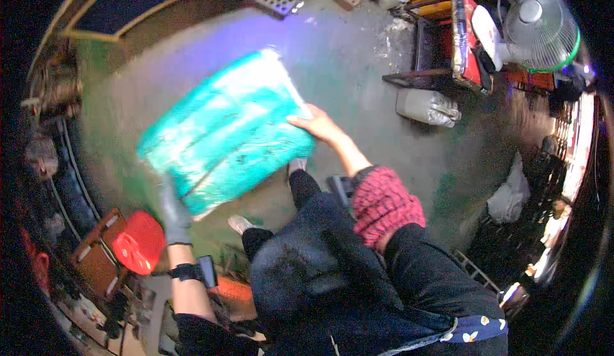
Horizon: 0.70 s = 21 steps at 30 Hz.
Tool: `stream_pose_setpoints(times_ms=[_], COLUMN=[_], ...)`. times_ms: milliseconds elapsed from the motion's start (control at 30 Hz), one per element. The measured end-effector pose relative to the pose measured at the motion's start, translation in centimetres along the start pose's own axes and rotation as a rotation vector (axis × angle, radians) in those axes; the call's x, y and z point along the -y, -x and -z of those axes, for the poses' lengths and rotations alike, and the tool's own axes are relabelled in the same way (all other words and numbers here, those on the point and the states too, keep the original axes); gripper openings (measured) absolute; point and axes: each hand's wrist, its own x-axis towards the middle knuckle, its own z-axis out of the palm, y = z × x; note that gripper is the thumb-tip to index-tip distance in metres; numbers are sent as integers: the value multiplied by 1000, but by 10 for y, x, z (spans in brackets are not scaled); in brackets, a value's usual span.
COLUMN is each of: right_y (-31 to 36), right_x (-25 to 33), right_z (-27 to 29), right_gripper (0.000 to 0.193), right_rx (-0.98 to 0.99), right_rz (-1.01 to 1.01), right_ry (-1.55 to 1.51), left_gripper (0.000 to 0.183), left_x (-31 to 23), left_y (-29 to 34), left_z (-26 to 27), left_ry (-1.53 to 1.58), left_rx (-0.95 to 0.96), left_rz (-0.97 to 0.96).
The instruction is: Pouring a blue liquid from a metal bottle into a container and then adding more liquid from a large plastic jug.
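Note:
A wide, shiny teal plastic sheet, creased lengthwise and bright with glare, is stretched out in front of me above the floor. I cannot tell if it is a single sheet or a flat bag. My right hand, bare, pinches its right edge, thumb on top. At its lower left corner is my left hand, in a grey glove and closed on the edge; motion blurs its fingers. A dark watch-like device is strapped to my left wrist. A red patterned sleeve cover wraps my right forearm.
A red plastic seat stands near my left arm. To the right are a fan, a metal-framed stand and a clear plastic-wrapped bundle. A perforated block lies at the far wall. A white bag sits at right.

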Motion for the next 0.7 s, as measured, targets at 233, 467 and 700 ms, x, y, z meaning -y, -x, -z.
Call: stream_pose_setpoints(times_ms=[233,467,700], right_y=[-11,-11,65], right_x=[-17,-33,-59], right_z=[278,334,328], right_gripper=[70,78,68], right_rx=[-477,-780,-1109], right_rz=[-15,114,71], right_ry=[126,442,148], left_gripper=[88,83,82], left_x=[-25,-40,-74], left_y=[-64,-120,-124], left_z=[-295,-392,-415], left_ry=[-431,-582,-782], left_rx=[146,192,503], left_rz=[-191,-323,-691])
